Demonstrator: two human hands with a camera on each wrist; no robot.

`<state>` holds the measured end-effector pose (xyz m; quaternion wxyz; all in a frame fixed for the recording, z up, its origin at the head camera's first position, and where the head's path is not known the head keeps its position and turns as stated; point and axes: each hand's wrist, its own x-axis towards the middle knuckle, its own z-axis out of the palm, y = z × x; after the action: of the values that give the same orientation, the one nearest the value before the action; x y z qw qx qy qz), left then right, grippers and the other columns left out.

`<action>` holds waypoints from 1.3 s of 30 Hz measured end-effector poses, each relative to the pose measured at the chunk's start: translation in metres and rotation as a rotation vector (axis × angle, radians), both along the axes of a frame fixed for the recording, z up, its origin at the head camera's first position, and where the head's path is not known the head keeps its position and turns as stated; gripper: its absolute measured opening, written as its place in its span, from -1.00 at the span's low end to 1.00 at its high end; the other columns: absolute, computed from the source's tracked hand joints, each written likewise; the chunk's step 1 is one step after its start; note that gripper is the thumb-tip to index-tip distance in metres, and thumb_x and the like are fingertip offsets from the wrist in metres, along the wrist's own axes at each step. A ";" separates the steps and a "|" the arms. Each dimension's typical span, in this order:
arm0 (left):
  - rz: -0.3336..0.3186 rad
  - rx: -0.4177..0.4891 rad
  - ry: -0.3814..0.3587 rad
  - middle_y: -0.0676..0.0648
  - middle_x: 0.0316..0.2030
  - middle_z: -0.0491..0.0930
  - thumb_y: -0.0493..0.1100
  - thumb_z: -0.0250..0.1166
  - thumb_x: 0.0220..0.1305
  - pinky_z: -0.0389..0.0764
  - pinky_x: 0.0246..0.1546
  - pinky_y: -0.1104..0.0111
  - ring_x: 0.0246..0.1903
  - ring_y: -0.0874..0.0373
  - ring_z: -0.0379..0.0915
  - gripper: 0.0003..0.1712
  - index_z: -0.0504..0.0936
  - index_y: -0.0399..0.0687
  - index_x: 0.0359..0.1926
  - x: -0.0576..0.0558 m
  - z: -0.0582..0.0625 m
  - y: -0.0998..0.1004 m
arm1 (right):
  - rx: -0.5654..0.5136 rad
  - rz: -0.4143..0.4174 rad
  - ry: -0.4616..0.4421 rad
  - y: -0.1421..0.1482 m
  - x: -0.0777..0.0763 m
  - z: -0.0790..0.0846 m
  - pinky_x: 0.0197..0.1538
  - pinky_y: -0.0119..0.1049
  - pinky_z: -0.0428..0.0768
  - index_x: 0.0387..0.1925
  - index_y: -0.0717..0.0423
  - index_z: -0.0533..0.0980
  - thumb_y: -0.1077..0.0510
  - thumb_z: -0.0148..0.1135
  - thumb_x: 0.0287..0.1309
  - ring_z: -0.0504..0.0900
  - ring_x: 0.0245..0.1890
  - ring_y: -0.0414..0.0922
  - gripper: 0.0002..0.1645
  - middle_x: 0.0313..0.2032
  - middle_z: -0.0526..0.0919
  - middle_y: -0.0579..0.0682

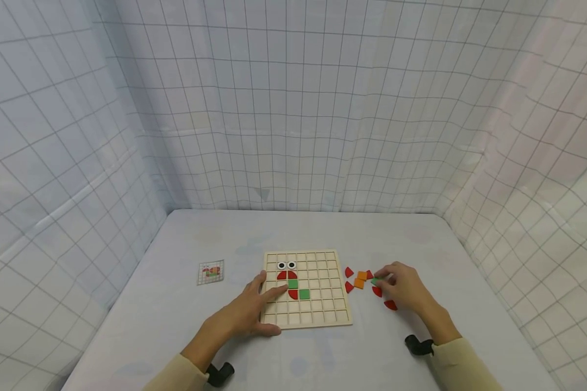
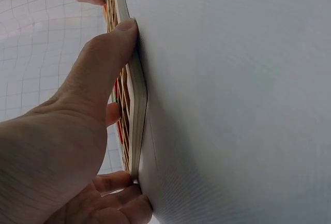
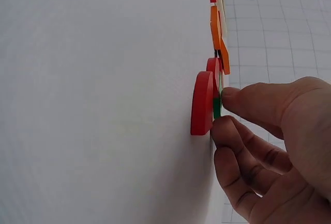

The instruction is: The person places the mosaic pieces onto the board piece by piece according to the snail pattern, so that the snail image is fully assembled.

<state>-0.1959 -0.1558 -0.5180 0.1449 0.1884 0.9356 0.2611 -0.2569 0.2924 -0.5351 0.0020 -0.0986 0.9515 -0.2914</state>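
Observation:
My left hand (image 1: 247, 310) spans the near left corner of a wooden grid board (image 1: 323, 309). Its thumb lies against the near edge, and the index finger reaches over the cells toward a green square tile (image 1: 293, 284). Two eye tiles (image 1: 286, 265) sit on the board above red quarter-round tiles (image 1: 287, 275). Below them are one more red piece (image 1: 293, 294) and a second green square (image 1: 305, 294). Right of the board, my right hand (image 1: 402, 285) pinches a green tile (image 3: 217, 107) between thumb and fingertips, close beside a red quarter-round piece (image 3: 202, 103).
Orange squares (image 1: 359, 283) and several red pieces (image 1: 349, 272) lie loose between the board and my right hand. A small picture card (image 1: 210, 272) with a coloured grid figure lies left of the board. Grid-patterned cloth walls (image 1: 298, 136) surround the white table (image 1: 254, 231).

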 end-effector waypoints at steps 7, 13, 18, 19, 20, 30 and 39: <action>-0.016 0.006 0.001 -0.46 0.88 -0.12 0.26 0.76 0.29 0.52 0.57 -0.45 0.82 -0.55 0.02 0.21 0.37 0.27 0.83 0.002 -0.001 -0.002 | 0.016 0.029 -0.009 -0.002 -0.002 0.005 -0.11 -0.39 0.76 0.03 0.09 0.86 0.23 0.59 0.49 0.72 -0.16 -0.17 -0.84 -0.02 0.84 -0.01; -0.010 0.002 0.016 -0.45 0.88 -0.10 0.30 0.75 0.30 0.52 0.58 -0.44 0.83 -0.54 0.02 0.25 0.34 0.16 0.84 0.003 -0.003 -0.003 | 0.029 0.063 -0.005 -0.001 -0.004 0.008 -0.04 -0.29 0.83 0.00 0.11 0.87 0.25 0.60 0.47 0.76 -0.15 -0.15 -0.86 -0.04 0.86 0.01; 0.008 0.007 0.010 -0.45 0.87 -0.08 0.31 0.76 0.27 0.53 0.58 -0.43 0.81 -0.54 0.06 0.27 0.35 0.12 0.84 0.003 -0.004 -0.003 | 0.018 0.093 -0.012 0.001 -0.006 0.007 -0.10 -0.38 0.79 0.00 0.10 0.88 0.22 0.63 0.44 0.76 -0.16 -0.17 -0.84 -0.05 0.85 0.00; 0.010 0.006 0.009 -0.45 0.87 -0.09 0.31 0.76 0.27 0.53 0.58 -0.43 0.81 -0.54 0.07 0.28 0.35 0.12 0.84 0.003 -0.004 -0.003 | 0.017 0.099 -0.014 0.002 -0.007 0.007 -0.12 -0.41 0.77 0.00 0.10 0.88 0.21 0.64 0.44 0.76 -0.17 -0.18 -0.83 -0.05 0.85 0.00; 0.011 0.006 0.010 -0.45 0.87 -0.09 0.32 0.76 0.27 0.53 0.58 -0.42 0.81 -0.54 0.07 0.28 0.35 0.13 0.84 0.003 -0.004 -0.003 | 0.016 0.100 -0.020 0.002 -0.007 0.007 -0.12 -0.43 0.75 0.01 0.09 0.88 0.20 0.64 0.44 0.75 -0.17 -0.19 -0.83 -0.04 0.85 -0.02; 0.009 0.022 0.010 -0.41 0.88 -0.08 0.31 0.75 0.28 0.49 0.61 -0.42 0.85 -0.48 0.00 0.27 0.34 0.15 0.85 0.004 0.000 -0.005 | 0.001 0.131 -0.025 0.001 -0.009 0.006 -0.18 -0.45 0.74 0.03 0.15 0.87 0.22 0.65 0.42 0.74 -0.21 -0.22 -0.79 -0.05 0.83 0.00; 0.004 0.011 0.021 -0.43 0.87 -0.05 0.32 0.76 0.26 0.53 0.57 -0.43 0.83 -0.49 0.04 0.28 0.36 0.13 0.84 0.004 0.000 -0.003 | -0.010 0.107 -0.041 -0.003 -0.008 0.007 -0.21 -0.43 0.73 0.03 0.16 0.86 0.23 0.67 0.40 0.73 -0.20 -0.19 -0.77 -0.06 0.83 0.01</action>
<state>-0.1923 -0.1590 -0.5183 0.1337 0.1902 0.9360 0.2644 -0.2651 0.2898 -0.5286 0.0367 -0.1434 0.9432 -0.2975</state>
